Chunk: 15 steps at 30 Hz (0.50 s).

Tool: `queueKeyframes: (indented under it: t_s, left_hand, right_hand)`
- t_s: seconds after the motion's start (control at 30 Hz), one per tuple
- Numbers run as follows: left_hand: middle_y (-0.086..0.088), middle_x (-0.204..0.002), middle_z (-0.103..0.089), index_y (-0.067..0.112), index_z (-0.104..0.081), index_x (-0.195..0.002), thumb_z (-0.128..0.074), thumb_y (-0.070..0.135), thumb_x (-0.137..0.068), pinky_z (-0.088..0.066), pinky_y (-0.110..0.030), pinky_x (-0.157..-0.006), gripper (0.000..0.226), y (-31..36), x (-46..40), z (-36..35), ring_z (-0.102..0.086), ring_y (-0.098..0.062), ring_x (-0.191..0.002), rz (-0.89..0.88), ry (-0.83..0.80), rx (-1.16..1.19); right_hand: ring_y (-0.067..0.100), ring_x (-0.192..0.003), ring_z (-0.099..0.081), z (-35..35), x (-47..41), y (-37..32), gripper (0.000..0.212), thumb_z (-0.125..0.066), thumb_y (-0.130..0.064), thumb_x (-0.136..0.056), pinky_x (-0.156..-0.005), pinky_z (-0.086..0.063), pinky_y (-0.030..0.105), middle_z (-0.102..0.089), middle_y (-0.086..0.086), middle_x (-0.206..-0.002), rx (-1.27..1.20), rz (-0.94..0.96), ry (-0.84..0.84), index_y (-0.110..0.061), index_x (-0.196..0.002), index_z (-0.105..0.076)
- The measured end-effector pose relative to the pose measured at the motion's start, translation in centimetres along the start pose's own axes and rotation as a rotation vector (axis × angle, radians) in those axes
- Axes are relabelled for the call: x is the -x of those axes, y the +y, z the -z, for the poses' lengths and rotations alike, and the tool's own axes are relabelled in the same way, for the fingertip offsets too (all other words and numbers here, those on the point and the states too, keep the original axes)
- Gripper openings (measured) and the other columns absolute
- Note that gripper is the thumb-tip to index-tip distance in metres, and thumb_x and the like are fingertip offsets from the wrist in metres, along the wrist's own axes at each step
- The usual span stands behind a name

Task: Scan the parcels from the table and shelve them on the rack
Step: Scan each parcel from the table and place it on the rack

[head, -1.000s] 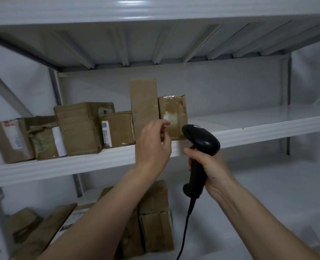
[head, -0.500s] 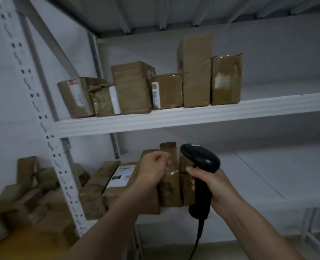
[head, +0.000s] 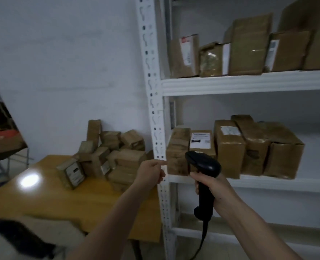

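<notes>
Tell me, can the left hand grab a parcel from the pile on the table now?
Probably yes. The left hand holds nothing and hangs just right of the parcel pile on the table, with nothing between them. The right hand keeps the scanner.

Single head-worn view, angled forward and down, close to the rack, table at left

Left hand extended forward, fingers loosely curled, empty. Right hand gripped scanner upright.
</notes>
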<state>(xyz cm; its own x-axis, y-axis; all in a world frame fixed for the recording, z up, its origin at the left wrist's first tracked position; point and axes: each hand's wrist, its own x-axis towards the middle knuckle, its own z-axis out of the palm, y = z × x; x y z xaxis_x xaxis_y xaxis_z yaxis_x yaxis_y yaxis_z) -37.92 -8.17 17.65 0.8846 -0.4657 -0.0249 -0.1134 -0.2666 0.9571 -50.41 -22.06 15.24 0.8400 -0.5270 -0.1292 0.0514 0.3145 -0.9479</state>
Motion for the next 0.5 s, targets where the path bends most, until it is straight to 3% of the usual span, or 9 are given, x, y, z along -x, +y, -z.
queueKeyframes:
  t_s: [0.07,0.17,0.37,0.5]
  left_hand:
    - [-0.006,-0.059,-0.058,0.01,-0.07,-0.106,-0.041,0.005,-0.101,-0.039,-0.024,-0.046,0.03,-1.9,0.3,3.4,-0.048,-0.014,-0.048,0.002,0.011,-0.041]
    - [-0.003,-0.057,-0.055,0.011,-0.069,-0.101,-0.044,0.003,-0.099,-0.036,-0.024,-0.046,0.026,-4.6,1.2,8.1,-0.044,-0.011,-0.045,0.022,0.035,-0.075]
    - [-0.008,-0.067,-0.059,0.015,-0.07,-0.095,-0.053,0.008,-0.097,-0.039,-0.029,-0.055,0.018,-8.8,2.3,16.1,-0.05,-0.017,-0.058,0.147,0.093,-0.06]
    - [-0.006,-0.073,-0.061,0.009,-0.068,-0.107,-0.059,0.009,-0.095,-0.046,-0.027,-0.061,0.016,-10.8,2.0,20.0,-0.055,-0.015,-0.063,0.194,0.14,-0.055]
  right_hand:
    - [0.023,-0.072,-0.058,-3.1,-0.2,1.5,0.022,-0.08,-0.01,-0.074,-0.07,-0.044,0.038,-0.063,0.003,-0.068,0.025,0.005,-0.008,-0.011,-0.092,-0.068]
    - [0.02,-0.068,-0.058,-7.7,-0.4,3.7,0.013,-0.077,-0.007,-0.077,-0.069,-0.044,0.037,-0.062,0.0,-0.063,0.053,0.013,-0.023,-0.012,-0.082,-0.066]
    - [0.021,-0.065,-0.055,-15.9,-0.6,7.0,0.015,-0.078,-0.009,-0.076,-0.07,-0.042,0.037,-0.059,0.0,-0.056,0.117,-0.034,-0.06,-0.013,-0.069,-0.066]
    - [0.019,-0.059,-0.055,-19.3,-1.0,8.4,0.014,-0.078,-0.009,-0.076,-0.065,-0.044,0.035,-0.055,0.005,-0.06,0.13,-0.063,-0.101,-0.009,-0.079,-0.065]
